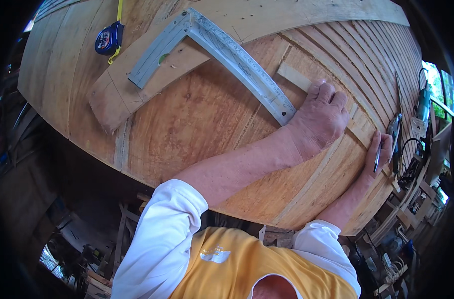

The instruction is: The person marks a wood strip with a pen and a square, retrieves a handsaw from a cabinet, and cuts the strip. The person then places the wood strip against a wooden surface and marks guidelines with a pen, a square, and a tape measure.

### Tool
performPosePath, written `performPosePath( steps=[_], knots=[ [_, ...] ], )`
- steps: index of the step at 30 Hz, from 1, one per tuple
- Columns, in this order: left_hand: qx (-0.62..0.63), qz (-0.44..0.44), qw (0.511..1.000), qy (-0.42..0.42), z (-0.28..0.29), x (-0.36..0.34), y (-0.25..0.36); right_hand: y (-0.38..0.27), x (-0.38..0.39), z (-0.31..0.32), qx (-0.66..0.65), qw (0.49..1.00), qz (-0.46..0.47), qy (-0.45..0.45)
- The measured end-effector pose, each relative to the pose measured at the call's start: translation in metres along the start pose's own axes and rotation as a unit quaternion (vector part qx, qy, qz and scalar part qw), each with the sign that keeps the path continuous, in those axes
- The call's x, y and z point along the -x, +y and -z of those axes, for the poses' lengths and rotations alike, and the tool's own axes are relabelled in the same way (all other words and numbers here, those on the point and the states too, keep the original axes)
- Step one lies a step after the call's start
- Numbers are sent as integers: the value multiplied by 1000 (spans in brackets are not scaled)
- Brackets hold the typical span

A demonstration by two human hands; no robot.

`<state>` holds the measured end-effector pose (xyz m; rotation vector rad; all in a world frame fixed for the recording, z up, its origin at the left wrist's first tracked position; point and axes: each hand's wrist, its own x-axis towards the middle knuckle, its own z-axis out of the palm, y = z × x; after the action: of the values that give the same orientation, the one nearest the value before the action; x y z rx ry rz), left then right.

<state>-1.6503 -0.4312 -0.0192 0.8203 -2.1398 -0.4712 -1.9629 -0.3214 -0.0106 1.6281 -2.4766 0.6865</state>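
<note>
A thin, narrow wooden strip [292, 75] lies across the reddish-brown wooden panel [187, 119]. My left hand [322, 112] is closed over its middle, knuckles up, hiding part of it. Farther along the same strip, near its right end, my right hand [380, 149] rests with a slim pen [376, 162] in its fingers. Just left of my left wrist lies one end of a metal try square [242, 65], its long ruled blade reaching up to the corner and its thicker stock turning down left. A curved wooden board [120, 92] lies under the square.
A blue tape measure [108, 40] with its yellow blade drawn out sits at upper left. Closely spaced grooves [356, 55] run over the upper right surface. A green power tool [423, 105] and cables stand beyond the right edge. Wood scraps and tools clutter the space below.
</note>
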Motion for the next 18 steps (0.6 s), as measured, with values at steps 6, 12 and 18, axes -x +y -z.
performPosePath(
  steps=[6, 12, 18],
  knots=[
    [21, 6, 1000, -14, 2, -1, 1, -5, 1, 0, 4, 1000, -7, 0],
    [11, 9, 1000, -25, 2, -3, 0, 4, 1, 1, 8, 1000, -1, -6],
    [2, 20, 999, -49, 5, -2, -1, -10, 2, 1, 20, 1000, -5, -2]
  ],
)
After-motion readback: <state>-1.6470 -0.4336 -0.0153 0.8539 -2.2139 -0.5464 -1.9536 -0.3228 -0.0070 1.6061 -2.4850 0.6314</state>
